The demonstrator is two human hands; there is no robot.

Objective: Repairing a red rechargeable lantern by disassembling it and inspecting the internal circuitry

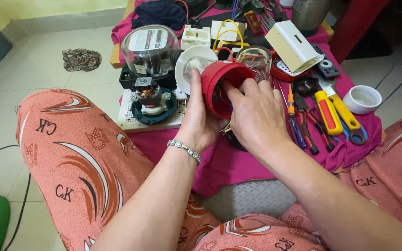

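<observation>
The left hand (200, 122) is clamped on a red housing (222, 86), held tilted above the pink cloth (238, 162) on the worktop. The right hand (255, 114) has its fingers (231, 90) inside the housing's open mouth; whether they pinch anything cannot be told. A motor (148, 95) sits to the left, pliers (305, 116) and screwdrivers (329, 111) to the right.
</observation>
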